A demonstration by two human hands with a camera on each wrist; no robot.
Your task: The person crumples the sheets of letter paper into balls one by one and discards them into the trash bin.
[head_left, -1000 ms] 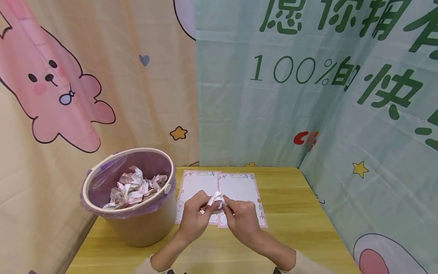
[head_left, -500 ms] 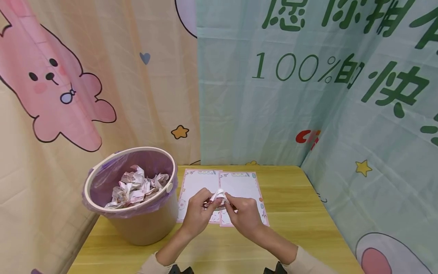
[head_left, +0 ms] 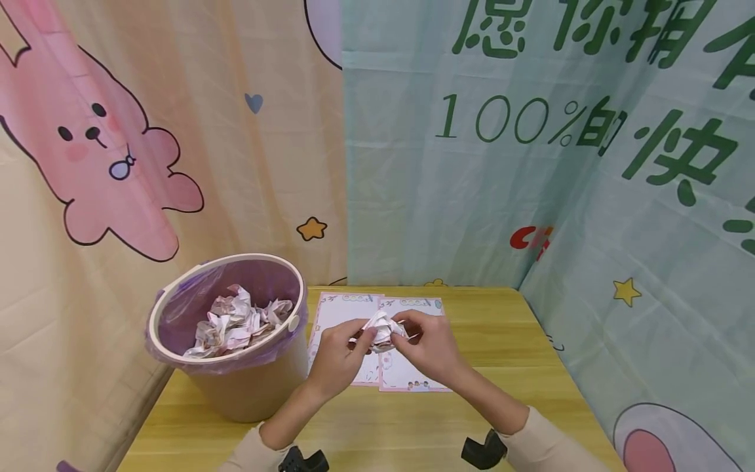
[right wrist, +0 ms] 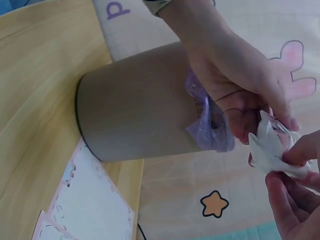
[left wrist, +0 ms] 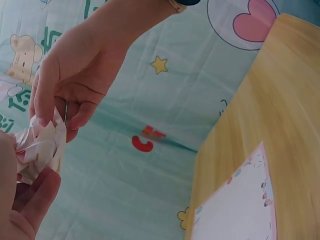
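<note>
A crumpled sheet of paper (head_left: 383, 330), white with pinkish printed bits, is held between both hands above the table. My left hand (head_left: 335, 362) pinches its left side, thumb on top. On the other side, the thumb and fingers of my right hand (head_left: 433, 346) grip it. Both wrist views show the creased paper (left wrist: 42, 150) with pointed folds sticking out; fingers partly cover it. Beneath the hands lie two flat sheets with pink decorated borders, a left sheet (head_left: 339, 314) and a right sheet (head_left: 409, 375), their edges meeting or slightly overlapping.
Left of the hands stands a beige bin (head_left: 253, 393) with a purple liner bag (head_left: 177, 328). Several crumpled papers (head_left: 232, 321) lie inside it. Printed curtains (head_left: 401, 196) surround the yellow wooden table (head_left: 507, 380) at the back and sides.
Both hands have risen slightly with the crumpled paper, and more of it shows between them. My right hand has shifted up and its fingers are spread wider around the paper.
</note>
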